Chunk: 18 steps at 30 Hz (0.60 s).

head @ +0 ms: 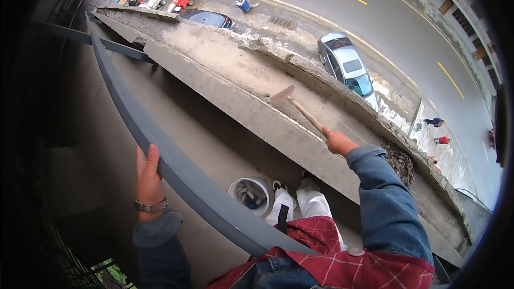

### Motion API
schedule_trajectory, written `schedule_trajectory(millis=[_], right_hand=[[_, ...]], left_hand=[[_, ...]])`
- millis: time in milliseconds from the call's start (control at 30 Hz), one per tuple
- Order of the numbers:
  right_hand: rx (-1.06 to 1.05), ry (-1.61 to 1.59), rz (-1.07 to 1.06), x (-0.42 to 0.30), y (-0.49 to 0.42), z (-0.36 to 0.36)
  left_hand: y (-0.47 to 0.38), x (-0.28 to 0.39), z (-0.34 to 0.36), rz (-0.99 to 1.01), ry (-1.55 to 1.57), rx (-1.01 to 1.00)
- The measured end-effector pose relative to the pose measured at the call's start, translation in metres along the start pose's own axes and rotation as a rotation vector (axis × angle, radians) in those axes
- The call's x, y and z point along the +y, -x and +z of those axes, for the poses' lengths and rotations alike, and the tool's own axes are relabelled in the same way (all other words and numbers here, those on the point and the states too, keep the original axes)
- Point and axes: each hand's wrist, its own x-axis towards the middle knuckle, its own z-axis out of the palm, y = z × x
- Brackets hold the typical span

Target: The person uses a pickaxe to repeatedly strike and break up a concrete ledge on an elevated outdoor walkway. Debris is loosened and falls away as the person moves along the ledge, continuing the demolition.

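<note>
My right hand (pixel 339 142) is closed around the wooden handle of a small hoe (pixel 307 116). The hoe's rusty metal blade (pixel 282 93) rests on or just above the dusty floor of a concrete ledge trough (pixel 241 68). My left hand (pixel 150 172), with a metal watch at the wrist, lies against the side of a grey metal rail (pixel 180 164), thumb up; its fingers are partly hidden behind the rail. A heap of dark debris (pixel 399 162) lies in the trough beyond my right forearm.
A white bucket (pixel 249 196) holding gloves or cloths stands by my feet. The ledge's rough outer lip (pixel 313 70) borders a drop to the street, where a silver car (pixel 349 64), a dark car (pixel 207 19) and several people are below. A grey crossbar (pixel 124 49) meets the rail.
</note>
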Motion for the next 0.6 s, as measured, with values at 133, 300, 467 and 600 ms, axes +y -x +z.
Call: schedule_trajectory(millis=[133,300,467,600], right_hand=[[0.007,-0.002,-0.057,-0.069,-0.090,0.022],[0.079,-0.192,-0.059,-0.102,-0.125,0.043],[-0.081,-0.326,0.136,-0.065,-0.086,0.023],[-0.179,-0.205,0.152,-0.045,-0.039,-0.005]], left_hand=[[-0.004,0.004,0.011,-0.066,-0.033,0.025],[-0.003,0.004,0.008,-0.071,-0.075,0.071],[-0.002,-0.001,0.011,-0.006,-0.079,0.095],[-0.002,0.001,0.012,-0.070,-0.046,0.082]])
